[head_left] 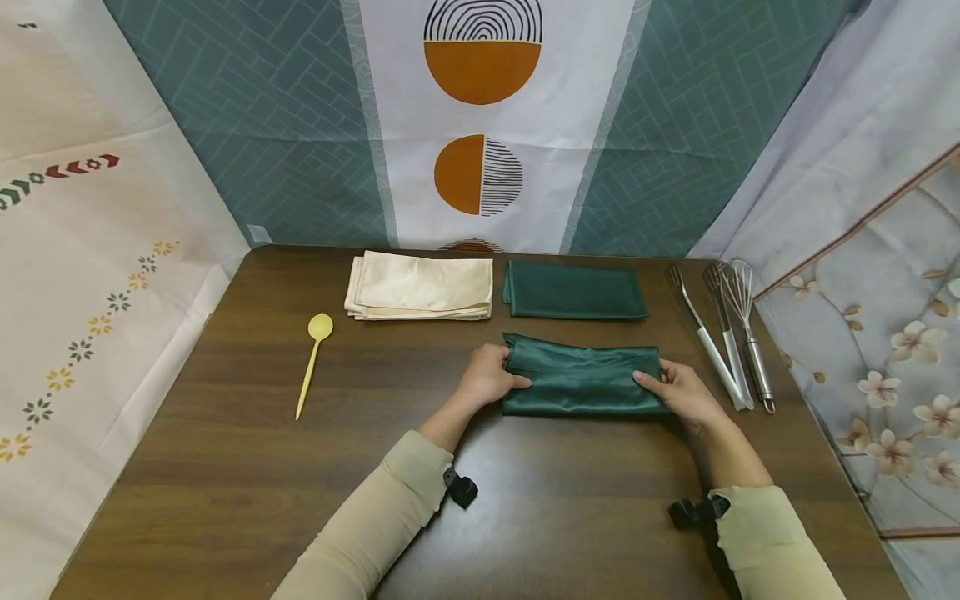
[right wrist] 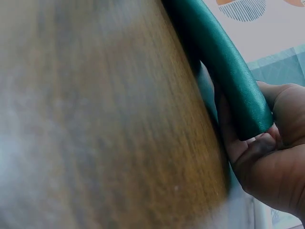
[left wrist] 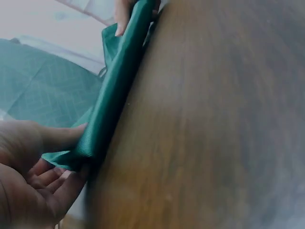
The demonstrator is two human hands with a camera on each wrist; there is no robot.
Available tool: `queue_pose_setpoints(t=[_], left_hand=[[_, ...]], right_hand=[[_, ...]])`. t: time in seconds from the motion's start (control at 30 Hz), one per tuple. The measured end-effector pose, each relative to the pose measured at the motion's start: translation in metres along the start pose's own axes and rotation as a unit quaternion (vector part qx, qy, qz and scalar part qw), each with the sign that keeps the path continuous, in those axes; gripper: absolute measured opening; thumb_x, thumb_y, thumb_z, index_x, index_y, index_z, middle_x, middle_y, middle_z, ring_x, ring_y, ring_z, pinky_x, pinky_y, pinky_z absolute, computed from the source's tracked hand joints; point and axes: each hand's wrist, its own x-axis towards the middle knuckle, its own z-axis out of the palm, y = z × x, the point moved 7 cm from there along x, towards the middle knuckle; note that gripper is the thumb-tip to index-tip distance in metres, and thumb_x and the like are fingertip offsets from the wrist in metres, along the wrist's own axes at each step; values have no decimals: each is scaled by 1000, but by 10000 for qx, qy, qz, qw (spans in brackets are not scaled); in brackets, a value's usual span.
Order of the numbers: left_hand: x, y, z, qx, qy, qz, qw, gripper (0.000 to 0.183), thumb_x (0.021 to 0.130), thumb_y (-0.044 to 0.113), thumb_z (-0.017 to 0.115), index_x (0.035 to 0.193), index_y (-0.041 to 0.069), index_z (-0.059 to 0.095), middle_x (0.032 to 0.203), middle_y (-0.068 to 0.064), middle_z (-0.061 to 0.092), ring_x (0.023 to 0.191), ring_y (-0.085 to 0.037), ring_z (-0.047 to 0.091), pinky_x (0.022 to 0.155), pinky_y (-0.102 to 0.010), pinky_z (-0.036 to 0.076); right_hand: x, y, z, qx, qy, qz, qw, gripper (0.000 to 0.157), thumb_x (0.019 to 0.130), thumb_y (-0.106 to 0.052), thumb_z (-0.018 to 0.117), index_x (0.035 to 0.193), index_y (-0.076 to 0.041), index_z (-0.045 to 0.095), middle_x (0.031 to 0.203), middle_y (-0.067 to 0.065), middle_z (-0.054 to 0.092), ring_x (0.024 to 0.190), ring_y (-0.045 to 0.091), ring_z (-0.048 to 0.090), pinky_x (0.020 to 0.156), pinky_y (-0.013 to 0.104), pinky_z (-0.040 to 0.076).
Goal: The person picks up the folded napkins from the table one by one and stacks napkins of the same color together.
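Observation:
A shiny dark green cloth, folded into a wide strip, spans the space between both hands. Its left end is gripped by my left hand, thumb on top and fingers beneath. At the other end my right hand pinches the cloth the same way. In the left wrist view the folded green cloth runs close over the tabletop, with a loose flap on its far side. The right wrist view shows its rounded end between thumb and fingers.
Behind lie a folded green cloth and a stack of folded cream cloths. A yellow spoon rests at left. On the right are a whisk, a fork and another white-handled utensil. Fabric curtains border the table.

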Motion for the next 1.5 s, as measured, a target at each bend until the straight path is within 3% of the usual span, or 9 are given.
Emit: queue_pose_setpoints(t=[0.13, 0.27, 0.43, 0.63, 0.73, 0.8, 0.9, 1.1, 1.5], left_hand=[[-1, 0, -3, -205, 364, 202, 9989, 34, 86, 17, 82, 70, 1, 56, 63, 3, 40, 63, -13, 38, 60, -24, 33], [-2, -1, -3, -228, 518, 138, 9983, 33, 90, 21, 79, 78, -3, 60, 66, 1, 36, 65, -15, 34, 60, -28, 30], [-2, 1, -5, -447, 641, 185, 9968, 58, 89, 21, 80, 64, 13, 28, 66, 7, 16, 60, -12, 21, 56, -27, 21], [4, 3, -11, -1081, 879, 318, 9897, 62, 89, 20, 80, 62, 16, 24, 67, 6, 17, 60, -12, 23, 57, -27, 22], [9, 2, -13, -1338, 890, 109, 9869, 46, 90, 21, 80, 62, 3, 47, 71, 0, 49, 69, -14, 45, 63, -27, 40], [12, 3, -14, -1498, 861, -26, 9849, 30, 90, 20, 79, 87, -9, 70, 102, -12, 70, 96, -20, 62, 83, -33, 52], [18, 4, -16, -1702, 816, -124, 9819, 48, 91, 19, 78, 128, -9, 64, 137, -24, 59, 128, -32, 56, 104, -46, 47], [32, 3, -24, -1900, 619, -296, 9794, 52, 94, 18, 75, 135, -9, 59, 138, -24, 58, 127, -33, 54, 104, -45, 47], [59, 7, -35, -1952, 417, -393, 9791, 50, 98, 20, 69, 139, -6, 57, 136, -20, 61, 128, -28, 54, 104, -42, 47]], right_hand=[[1, -2, 0, -279, 96, -93, 9995, 40, 102, -24, 63, 116, 13, 60, 70, -6, 47, 64, 7, 44, 59, 23, 40], [3, -5, -1, -797, 255, -286, 9961, 37, 102, -23, 63, 116, 11, 62, 79, 0, 60, 68, 7, 50, 61, 23, 44], [7, -9, -3, -1331, 396, -429, 9894, 34, 103, -25, 62, 111, 8, 64, 75, 1, 60, 64, 8, 49, 58, 24, 42], [10, -18, -9, -1623, 641, -735, 9819, 29, 102, -22, 63, 105, 7, 66, 66, 0, 56, 55, 6, 44, 50, 24, 36], [14, -22, -14, -1498, 715, -889, 9821, 29, 102, -21, 64, 105, 8, 66, 69, 2, 60, 55, 4, 46, 50, 23, 37], [15, -30, -16, -1390, 726, -926, 9833, 28, 102, -18, 63, 106, 10, 65, 71, 4, 63, 57, 3, 47, 50, 23, 39], [21, -31, -22, -1218, 780, -965, 9848, 30, 102, -20, 63, 109, 9, 66, 72, 2, 64, 58, 4, 49, 51, 23, 41], [36, -27, -29, -1012, 867, -930, 9867, 34, 102, -26, 63, 111, 7, 65, 71, -6, 62, 61, 6, 52, 54, 22, 43], [65, -31, -40, -437, 1069, -622, 9914, 33, 102, -29, 63, 88, -2, 51, 64, -8, 37, 58, 6, 38, 53, 24, 34]])
